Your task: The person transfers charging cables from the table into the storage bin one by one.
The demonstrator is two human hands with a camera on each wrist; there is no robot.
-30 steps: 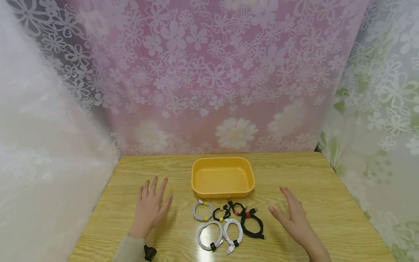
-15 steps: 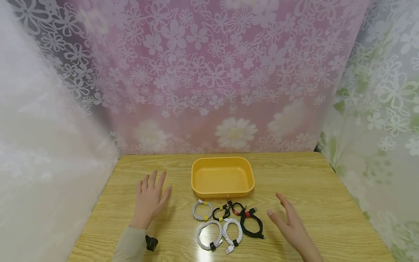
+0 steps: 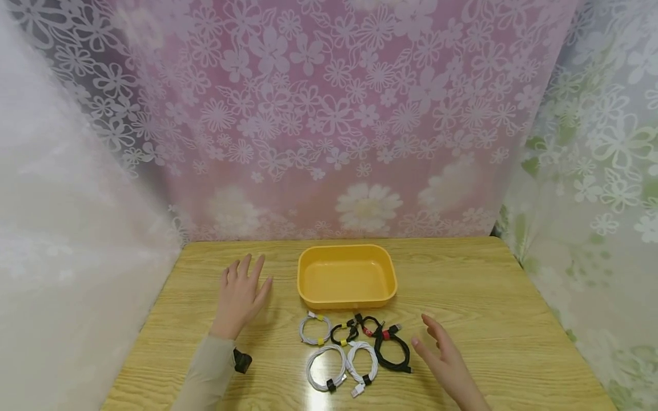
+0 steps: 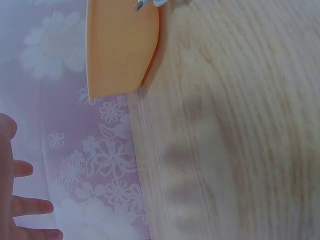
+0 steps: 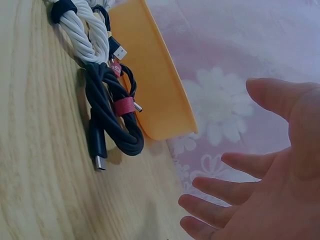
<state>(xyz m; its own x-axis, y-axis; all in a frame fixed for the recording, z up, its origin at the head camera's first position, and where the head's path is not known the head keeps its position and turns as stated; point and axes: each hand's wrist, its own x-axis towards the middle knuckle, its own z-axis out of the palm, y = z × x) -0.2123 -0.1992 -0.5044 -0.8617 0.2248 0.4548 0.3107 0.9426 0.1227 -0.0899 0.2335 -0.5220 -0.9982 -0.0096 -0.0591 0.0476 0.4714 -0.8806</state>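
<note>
Several coiled USB cables lie in two rough rows on the table. Among them are a large black cable [image 3: 393, 353] with a red strap, a white cable [image 3: 362, 363] and a light grey cable [image 3: 326, 369] with black straps, and a small grey cable [image 3: 315, 330] and small black cable [image 3: 344, 333] with yellow straps. Another small black cable [image 3: 370, 326] has a red strap. Behind them stands a bare yellow bin [image 3: 347, 303]. My left hand [image 3: 240, 298], fingers spread, hovers left of the bin. Right of the large black cable, my right hand [image 3: 444, 357] is held in the air, holding nothing.
The wooden table [image 3: 442, 274] has its back edge against a pink flowered curtain [image 3: 329, 142]. Pale sheets hang along both sides. A black device [image 3: 241, 361] is worn at the left wrist.
My left hand has moved slightly farther forward over the table. My right hand has shifted left and a little nearer, toward the large black cable. The cables and bin stay put.
</note>
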